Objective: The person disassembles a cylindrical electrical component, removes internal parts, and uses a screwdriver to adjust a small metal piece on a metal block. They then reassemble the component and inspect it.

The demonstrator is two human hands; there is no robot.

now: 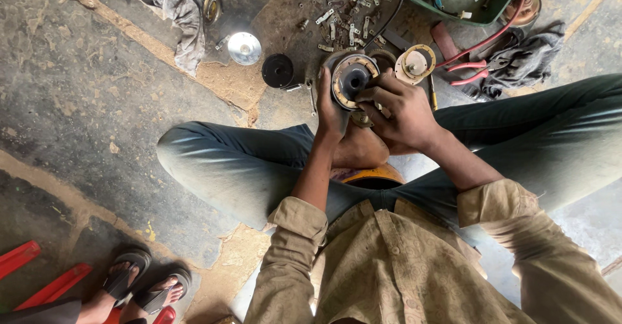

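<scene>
We have one view only, from the camera worn on the person's head. It looks almost straight down over the chest and crossed legs to the concrete floor (78, 104). The lens sits close: shirt sleeves fill the lower edge, and both hands, left hand (332, 113) and right hand (402, 113), lie just above frame centre. The top of the frame faces away from the body, toward scattered parts on the floor. At the lower left corner we see another person's sandalled feet (139, 288).
</scene>
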